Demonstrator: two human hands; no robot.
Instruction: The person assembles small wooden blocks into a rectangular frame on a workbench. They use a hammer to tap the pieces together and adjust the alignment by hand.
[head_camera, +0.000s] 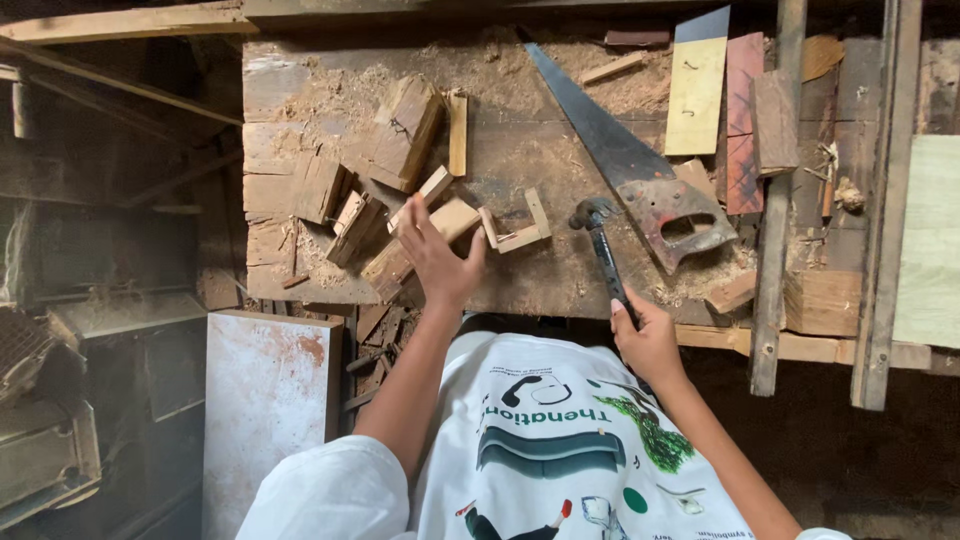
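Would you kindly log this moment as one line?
left hand: on wood offcut | right hand: gripping hammer | handsaw: flat on workbench

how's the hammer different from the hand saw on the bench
The hammer is gripped by the right hand; the hand saw lies untouched on the workbench. The hammer is short and narrow, with a dark handle; the saw is much longer, with a broad tapering blade and a worn reddish handle. The hammer points almost straight away from the person; the saw lies diagonally. Both look old and well used.

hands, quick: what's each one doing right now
Left hand: open, fingers spread on a wood block.
Right hand: closed on the hammer handle.
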